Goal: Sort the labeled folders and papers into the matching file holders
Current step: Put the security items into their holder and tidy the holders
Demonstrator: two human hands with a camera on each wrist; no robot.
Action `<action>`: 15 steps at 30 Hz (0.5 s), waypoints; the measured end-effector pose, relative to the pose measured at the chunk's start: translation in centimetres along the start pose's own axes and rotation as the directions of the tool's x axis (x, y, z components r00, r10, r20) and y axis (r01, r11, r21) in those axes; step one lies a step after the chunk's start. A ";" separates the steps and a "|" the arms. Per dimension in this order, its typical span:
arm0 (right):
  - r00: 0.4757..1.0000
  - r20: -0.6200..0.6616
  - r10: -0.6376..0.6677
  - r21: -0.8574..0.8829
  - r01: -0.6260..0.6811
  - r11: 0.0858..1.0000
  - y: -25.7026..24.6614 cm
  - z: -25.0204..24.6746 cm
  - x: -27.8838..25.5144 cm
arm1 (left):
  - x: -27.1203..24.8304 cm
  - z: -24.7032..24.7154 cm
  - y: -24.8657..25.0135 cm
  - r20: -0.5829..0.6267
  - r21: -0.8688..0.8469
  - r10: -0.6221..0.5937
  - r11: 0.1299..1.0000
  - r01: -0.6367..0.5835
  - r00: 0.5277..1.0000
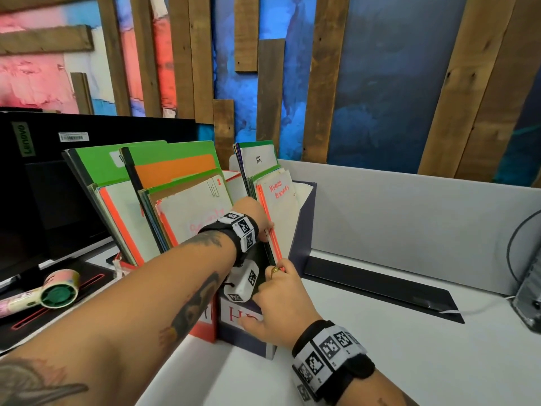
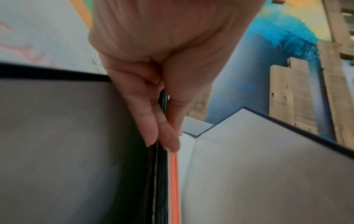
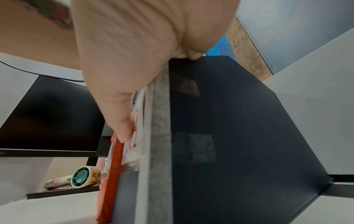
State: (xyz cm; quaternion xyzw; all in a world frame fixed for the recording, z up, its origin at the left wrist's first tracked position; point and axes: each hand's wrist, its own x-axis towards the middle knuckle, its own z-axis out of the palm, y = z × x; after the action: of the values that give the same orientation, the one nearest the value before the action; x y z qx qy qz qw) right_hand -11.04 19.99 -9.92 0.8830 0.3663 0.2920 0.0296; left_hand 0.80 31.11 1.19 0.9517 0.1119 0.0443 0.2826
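Observation:
A navy file holder (image 1: 303,227) marked HR stands on the white desk; its inner wall shows in the left wrist view (image 2: 258,166). It holds a green folder labelled HR (image 1: 259,161) and a sheet reading "Human Resources" (image 1: 278,190). My left hand (image 1: 268,230) pinches the near edges of the dark and orange folders (image 2: 173,181) inside it, fingers on one side and thumb on the other (image 2: 168,136). My right hand (image 1: 263,294) grips the holder's front wall (image 3: 239,136), thumb on the front label (image 3: 157,94).
A red holder (image 1: 205,329) packed with green and orange folders (image 1: 175,168) stands right beside it on the left. Further left are a black monitor (image 1: 44,200) and a small hand fan (image 1: 58,294). A grey partition (image 1: 409,215) and a black slot (image 1: 380,288) lie behind.

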 end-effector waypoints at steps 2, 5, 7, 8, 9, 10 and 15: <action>1.000 0.005 0.005 -0.012 -0.005 1.000 -0.1 -0.1 0.0 | -0.3 -0.5 0.0 0.024 0.020 -0.001 1.000 0.001 1.000; 1.000 0.007 0.012 -0.011 -0.012 1.000 -0.1 -0.2 0.1 | -0.4 -0.7 0.2 0.010 0.082 -0.002 0.997 0.001 1.000; 1.000 0.006 0.016 -0.012 -0.016 1.000 -0.2 -0.1 0.1 | -0.4 -0.7 0.3 0.001 0.168 0.009 0.986 -0.009 1.000; 1.000 0.010 0.019 -0.012 -0.019 1.000 -0.2 -0.2 0.1 | -0.5 -0.8 0.4 0.003 0.226 0.028 0.974 -0.028 1.000; 1.000 0.015 0.021 -0.012 -0.021 1.000 -0.2 -0.2 0.0 | -0.6 -0.8 0.5 0.010 0.281 0.046 0.958 -0.047 0.999; 1.000 0.016 0.021 -0.015 -0.021 1.000 -0.3 -0.3 0.0 | -0.7 -0.8 0.6 0.017 0.342 0.072 0.937 -0.074 0.997; 1.000 0.016 0.016 -0.005 -0.016 1.000 -0.2 -0.5 0.0 | -2.5 -1.9 2.3 -0.143 0.692 0.352 0.704 -0.161 0.925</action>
State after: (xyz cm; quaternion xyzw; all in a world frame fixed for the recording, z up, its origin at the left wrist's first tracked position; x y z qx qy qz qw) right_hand -11.47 20.03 -9.59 0.8881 0.3582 0.2863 0.0324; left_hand -1.52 29.67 3.96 0.9802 0.0221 0.1668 -0.1042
